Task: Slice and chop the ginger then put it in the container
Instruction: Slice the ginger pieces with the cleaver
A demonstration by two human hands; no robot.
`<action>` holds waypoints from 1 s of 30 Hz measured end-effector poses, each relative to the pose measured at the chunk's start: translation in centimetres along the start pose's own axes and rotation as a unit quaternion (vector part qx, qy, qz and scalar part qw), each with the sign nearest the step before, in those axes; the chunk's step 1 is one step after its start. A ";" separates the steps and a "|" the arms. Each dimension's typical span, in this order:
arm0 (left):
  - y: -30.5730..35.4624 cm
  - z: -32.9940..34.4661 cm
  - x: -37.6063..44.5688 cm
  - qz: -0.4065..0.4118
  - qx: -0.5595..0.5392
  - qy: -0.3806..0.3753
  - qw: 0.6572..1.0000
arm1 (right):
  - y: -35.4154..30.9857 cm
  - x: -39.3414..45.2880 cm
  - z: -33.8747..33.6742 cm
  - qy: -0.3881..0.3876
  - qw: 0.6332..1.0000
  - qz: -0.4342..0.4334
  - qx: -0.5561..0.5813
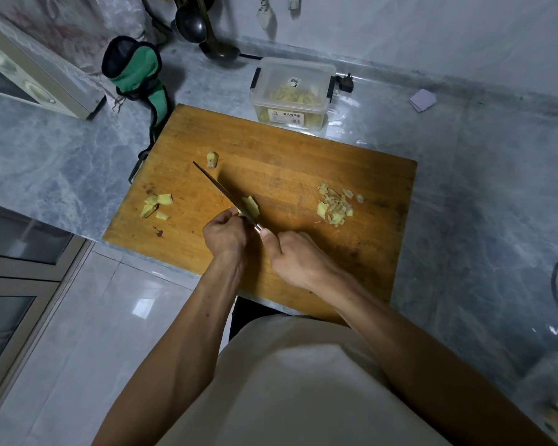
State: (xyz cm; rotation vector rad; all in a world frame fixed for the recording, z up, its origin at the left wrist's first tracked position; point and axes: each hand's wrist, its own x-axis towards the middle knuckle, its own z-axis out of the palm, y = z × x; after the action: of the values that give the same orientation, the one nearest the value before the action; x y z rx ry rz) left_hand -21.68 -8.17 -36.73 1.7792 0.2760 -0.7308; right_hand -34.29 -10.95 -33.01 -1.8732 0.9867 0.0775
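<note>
Grey marbled counter (pixel 464 188) carries a wooden cutting board (pixel 287 156), rectangular, its surface scored and darkened in patches near the front edge. Behind the board, just beyond its far edge, stands a clear plastic container (pixel 292 91) with dark side clips and a label on its front wall; pale yellow ginger strips lie inside it. To the left of the container, a green and black cloth item (pixel 136 75) rests against the board's far left corner.

Right hand (pixel 298 255) is closed round the handle of a knife (pixel 219 189), thumb laid forward along the handle; the blade runs diagonally up and to the left across the board. Left hand (pixel 224 231) sits just left of the blade with fingers curled, fingertips at the ginger piece (pixel 251 206) beside the blade; whether it pinches the piece cannot be told.

Ginger on the board lies in four places, all pale yellow. A heap of thin chopped slivers (pixel 334 206) lies to the right, well apart from the knife. A cluster of blocky chunks (pixel 157 206) lies near the left edge. One small knob (pixel 212 159) sits by the blade tip.
</note>
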 end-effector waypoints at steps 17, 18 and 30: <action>-0.2 -1.1 1.2 -0.023 -0.012 -0.020 0.999 | 0.3 -0.3 -2.0 -0.012 0.999 0.005 0.036; -0.2 -1.1 1.3 -0.019 -0.007 -0.016 1.000 | 0.3 -0.5 -2.2 -0.015 0.999 0.000 0.042; -0.6 -0.3 1.8 -0.019 -0.021 -0.006 1.000 | 0.5 -2.1 -2.0 0.000 0.999 -0.008 0.043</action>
State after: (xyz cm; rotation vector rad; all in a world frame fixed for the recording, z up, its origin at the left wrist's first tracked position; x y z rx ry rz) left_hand -20.51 -7.97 -38.18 1.7332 0.3156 -0.7577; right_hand -36.70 -11.35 -31.42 -1.8027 0.9602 0.0267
